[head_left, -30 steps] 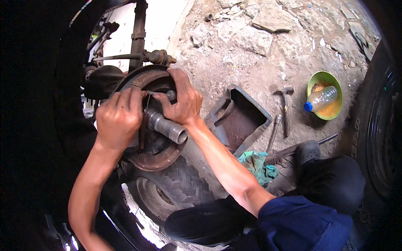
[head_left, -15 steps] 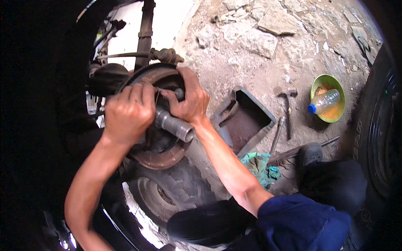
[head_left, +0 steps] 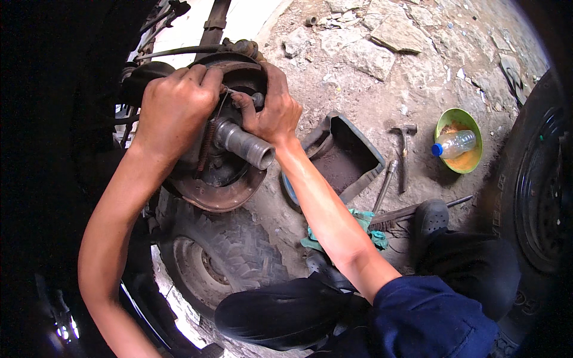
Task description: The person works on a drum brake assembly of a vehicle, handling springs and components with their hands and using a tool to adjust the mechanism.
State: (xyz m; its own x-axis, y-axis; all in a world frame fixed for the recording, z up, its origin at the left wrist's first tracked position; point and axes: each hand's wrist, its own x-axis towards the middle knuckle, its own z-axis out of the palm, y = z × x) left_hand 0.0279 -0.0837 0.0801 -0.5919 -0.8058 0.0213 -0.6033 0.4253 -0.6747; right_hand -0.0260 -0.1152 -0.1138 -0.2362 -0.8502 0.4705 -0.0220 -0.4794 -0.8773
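Both of my hands are at the upper part of a drum brake assembly (head_left: pixel 209 170) with rusty curved shoes. My left hand (head_left: pixel 176 110) is closed in a fist by the upper left of the hub; what its fingers hold is hidden. A thin wire-like piece (head_left: pixel 222 102) shows beside its knuckles. My right hand (head_left: pixel 276 110) wraps its fingers over the right end of the upper brake shoe (head_left: pixel 243 73), its thumb bent inward toward the thin piece. Between and below the hands, a bare metal spindle (head_left: pixel 245 144) sticks out. A rusty coil spring (head_left: pixel 206 148) hangs left of it.
Right of the brake lies a cut-open plastic container (head_left: pixel 343 164). Past it are a hammer (head_left: pixel 404 158), a metal bar (head_left: pixel 387 185), a green cloth (head_left: pixel 363 221) and a green bowl (head_left: pixel 468 117) holding a bottle (head_left: pixel 458 144). Tyres stand below (head_left: pixel 245 250) and far right (head_left: pixel 507 197).
The view has shifted, so the brake sits higher in the picture. My left fist has moved slightly up relative to the spindle, and the coil spring now shows. My right hand keeps its grip.
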